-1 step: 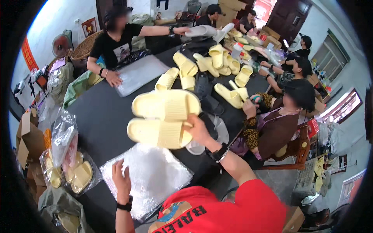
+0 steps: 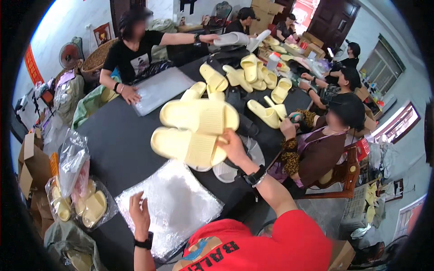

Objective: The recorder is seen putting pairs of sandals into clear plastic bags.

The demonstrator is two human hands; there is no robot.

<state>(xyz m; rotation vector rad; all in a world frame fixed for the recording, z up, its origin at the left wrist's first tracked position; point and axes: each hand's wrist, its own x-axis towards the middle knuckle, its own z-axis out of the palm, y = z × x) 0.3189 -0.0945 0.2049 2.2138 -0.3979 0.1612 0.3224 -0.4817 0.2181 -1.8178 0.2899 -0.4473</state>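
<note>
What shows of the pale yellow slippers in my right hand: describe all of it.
The pale yellow slippers are two open-backed slides, each with one wide, ribbed strap and a plain footbed. They look like smooth foam or rubber. They lie side by side, footbeds up, heels to the left and toes to the right, with no bag around them. The right hand grips them at the strap end. They are above the black table, beyond the clear bags; their undersides are hidden.

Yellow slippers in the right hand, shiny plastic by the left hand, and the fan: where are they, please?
Yellow slippers [image 2: 199,147]: head view, nearer slipper's strap.
Shiny plastic [image 2: 174,204]: head view, middle of its top.
Fan [image 2: 70,55]: head view, round front.
</note>
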